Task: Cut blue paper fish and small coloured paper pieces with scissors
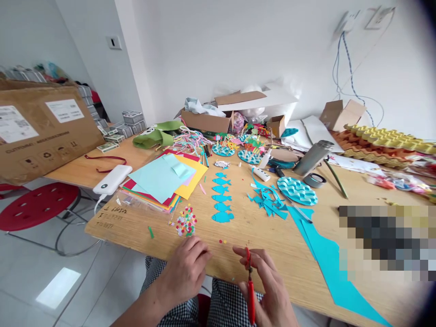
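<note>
My right hand (269,284) is closed round a small red-handled tool (250,290), its tip pointing up toward the table edge. My left hand (185,268) rests at the near edge of the wooden table (259,240), fingers curled with tips pinched together; what they pinch is hidden. Just beyond lie tiny coloured paper dots (186,222) in a pile and two loose dots (222,241). A column of blue paper fish (221,197) runs up the table's middle.
A stack of coloured paper (163,181), a white power bank (112,179), blue paper scraps (267,202), a wavy blue disc (297,190), a large blue sheet (334,272), a metal flask (311,156), tape roll (314,180), cardboard boxes (44,127), red stool (37,204).
</note>
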`<action>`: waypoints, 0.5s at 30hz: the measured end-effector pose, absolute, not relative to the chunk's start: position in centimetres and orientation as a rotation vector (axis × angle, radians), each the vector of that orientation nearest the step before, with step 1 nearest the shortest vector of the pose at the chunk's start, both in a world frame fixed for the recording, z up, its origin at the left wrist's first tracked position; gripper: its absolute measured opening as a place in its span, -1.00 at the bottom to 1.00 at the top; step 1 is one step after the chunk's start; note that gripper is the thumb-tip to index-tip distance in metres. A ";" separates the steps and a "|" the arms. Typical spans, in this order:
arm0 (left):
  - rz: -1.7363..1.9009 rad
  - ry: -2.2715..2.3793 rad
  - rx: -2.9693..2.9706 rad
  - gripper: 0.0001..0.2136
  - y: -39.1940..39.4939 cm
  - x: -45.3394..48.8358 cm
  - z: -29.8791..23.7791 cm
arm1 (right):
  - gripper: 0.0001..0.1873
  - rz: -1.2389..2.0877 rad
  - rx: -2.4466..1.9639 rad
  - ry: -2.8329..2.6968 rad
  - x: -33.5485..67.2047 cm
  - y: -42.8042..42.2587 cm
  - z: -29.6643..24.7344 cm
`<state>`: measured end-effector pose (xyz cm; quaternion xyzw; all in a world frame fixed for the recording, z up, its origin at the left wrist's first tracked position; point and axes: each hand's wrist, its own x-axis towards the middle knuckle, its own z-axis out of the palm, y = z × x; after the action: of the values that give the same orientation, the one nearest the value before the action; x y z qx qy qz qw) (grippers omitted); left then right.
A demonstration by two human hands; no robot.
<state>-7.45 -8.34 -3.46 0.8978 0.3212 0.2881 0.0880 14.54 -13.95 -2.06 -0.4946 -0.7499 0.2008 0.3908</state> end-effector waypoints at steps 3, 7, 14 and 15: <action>0.882 0.940 2.673 -0.69 -8.6 -7.7 -3.4 | -0.74 0.544 -1.253 -1.864 14.4 -14.6 -1.7; 0.928 0.940 2.602 -0.59 -8.9 -8.2 -3.5 | -0.85 0.529 -1.261 -1.839 14.0 -15.3 -1.4; 1.255 1.063 2.152 -0.83 -12.4 -9.1 -4.2 | -0.54 0.374 -1.225 -2.166 11.8 -15.4 -2.1; 1.206 1.087 2.016 -0.84 -13.1 -9.0 -4.4 | -0.48 0.366 -1.209 -2.216 11.5 -15.4 -2.2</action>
<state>-8.96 -13.05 -4.43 0.7493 0.4039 0.4482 0.2730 11.46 -15.41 -2.21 -0.4536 -0.8311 0.1371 0.2911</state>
